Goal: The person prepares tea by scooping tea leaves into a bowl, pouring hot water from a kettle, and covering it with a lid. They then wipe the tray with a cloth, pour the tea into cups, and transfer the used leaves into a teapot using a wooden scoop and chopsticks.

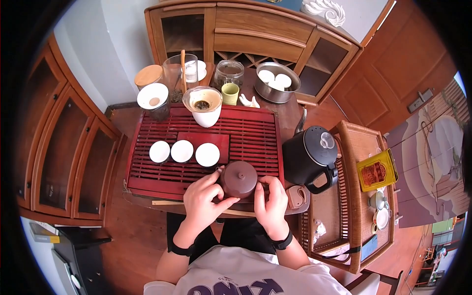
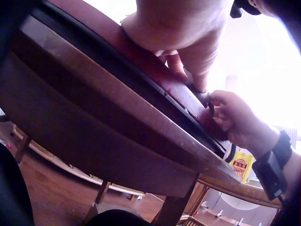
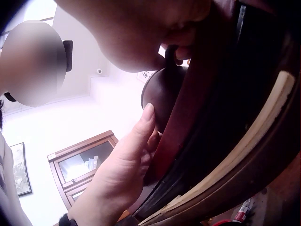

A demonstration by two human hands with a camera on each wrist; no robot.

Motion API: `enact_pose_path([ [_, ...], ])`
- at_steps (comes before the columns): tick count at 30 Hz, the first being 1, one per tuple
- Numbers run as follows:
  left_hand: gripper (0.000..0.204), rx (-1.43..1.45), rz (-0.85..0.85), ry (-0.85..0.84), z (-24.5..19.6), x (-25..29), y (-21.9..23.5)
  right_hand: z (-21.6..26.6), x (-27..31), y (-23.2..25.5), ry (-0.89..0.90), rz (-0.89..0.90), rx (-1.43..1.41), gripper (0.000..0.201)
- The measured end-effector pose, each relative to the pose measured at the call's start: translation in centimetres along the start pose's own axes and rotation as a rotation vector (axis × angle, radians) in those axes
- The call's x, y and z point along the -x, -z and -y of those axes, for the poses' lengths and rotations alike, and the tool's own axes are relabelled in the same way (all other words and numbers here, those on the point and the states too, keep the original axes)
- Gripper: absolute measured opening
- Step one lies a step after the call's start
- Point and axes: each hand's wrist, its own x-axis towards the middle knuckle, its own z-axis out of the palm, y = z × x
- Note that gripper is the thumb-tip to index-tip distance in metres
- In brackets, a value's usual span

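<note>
A brown clay teapot (image 1: 239, 178) with a knobbed lid sits at the near edge of the red slatted tea tray (image 1: 255, 129). My left hand (image 1: 202, 200) holds it on the spout side, its thumb low on the pot's near side. On the other side my right hand (image 1: 271, 205) grips the teapot's handle (image 3: 170, 55), a dark loop between the fingers in the right wrist view. Three white cups (image 1: 182, 151) stand in a row on the tray, left of the pot. Behind them is a white lidless bowl (image 1: 206, 118) with a strainer holding dark leaves.
Right of the tray stands a black electric kettle (image 1: 309, 147), beside a wicker cart (image 1: 346, 250) with a yellow tin (image 1: 377, 169). Glass jars, a green cup (image 1: 229, 93) and a metal pot (image 1: 277, 91) line the back. A wooden stick (image 1: 169, 202) lies along the table's front edge.
</note>
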Motion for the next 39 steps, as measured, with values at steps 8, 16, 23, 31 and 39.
enact_pose_path([
  [8,0.048,0.002,-0.001,0.005,0.0,0.1,-0.1,0.0,0.0,-0.1,-0.001,-0.008,-0.001,0.008],
  [16,0.046,0.005,0.014,0.02,-0.1,0.2,0.2,0.0,0.1,0.0,0.005,-0.006,-0.028,0.008],
  [23,0.046,-0.005,0.01,0.01,-0.1,0.2,0.1,0.1,0.0,0.4,-0.075,0.032,-0.067,0.01],
  [31,0.047,-0.012,0.037,0.042,-0.2,0.2,0.4,1.3,-1.2,1.5,-0.065,0.053,-0.007,0.015],
  [39,0.045,-0.021,0.011,0.017,0.1,0.4,0.0,0.6,-2.7,-0.1,0.208,0.087,-0.089,0.051],
])
